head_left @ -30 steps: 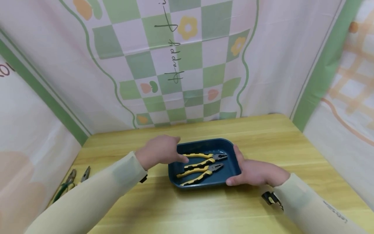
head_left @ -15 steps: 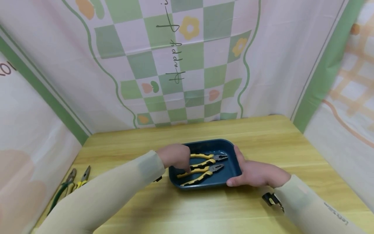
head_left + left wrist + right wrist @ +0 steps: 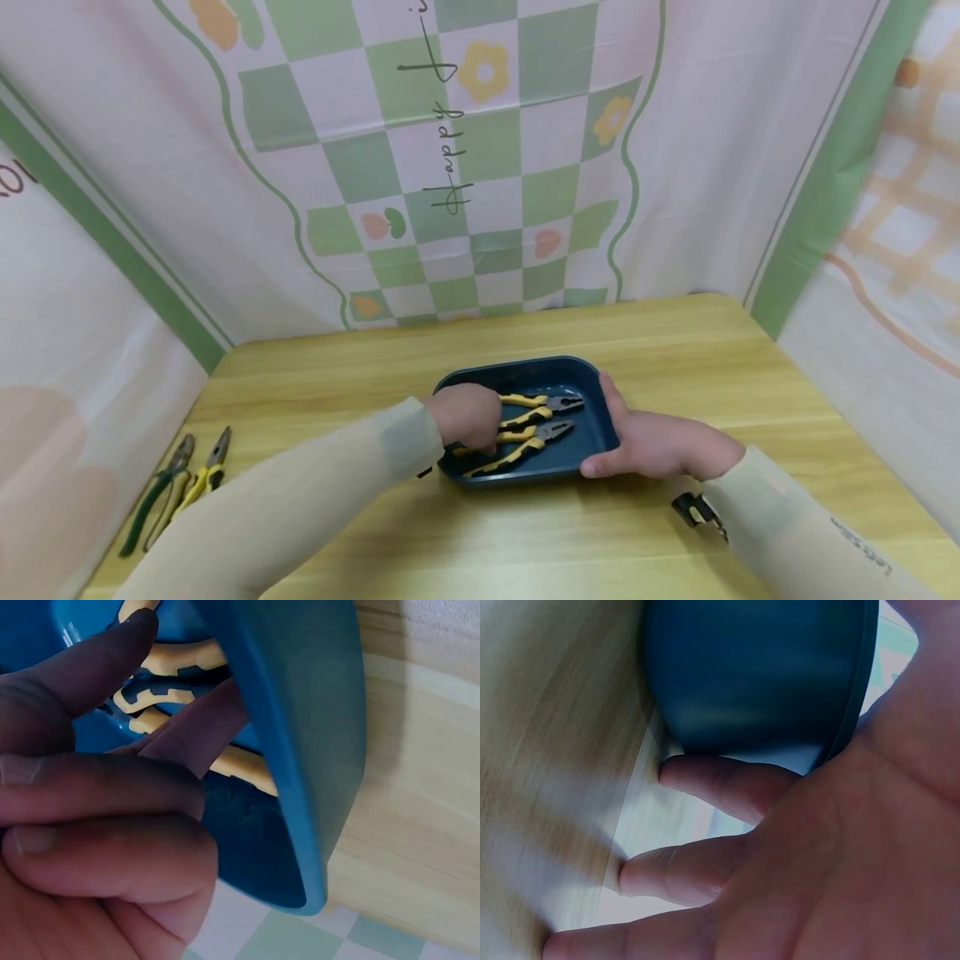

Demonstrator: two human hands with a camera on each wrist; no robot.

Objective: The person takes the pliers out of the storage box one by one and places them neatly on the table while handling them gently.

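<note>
A dark blue tray (image 3: 588,450) stands on the table, holding two pairs of yellow-and-black pliers, the far pair (image 3: 564,403) and the near pair (image 3: 553,431). My left hand (image 3: 468,415) is inside the tray's left end, over the handles. In the left wrist view its thumb and index finger stand apart beside the yellow handles (image 3: 244,769), while other fingers curl toward the palm. My right hand (image 3: 652,442) rests against the tray's right end, thumb at the near corner, index finger at the far one. Its fingers (image 3: 682,874) look straight and spread in the right wrist view.
At the table's left side lie green-handled pliers (image 3: 155,498) and yellow-handled long-nose pliers (image 3: 213,467), partly behind my left sleeve (image 3: 300,500). Patterned cloth (image 3: 480,167) hangs behind the wooden table (image 3: 675,333) and on both sides.
My left hand has moved from the tray's far left corner right and nearer, down over the plier handles. The right hand and the tray have stayed about where they were.
</note>
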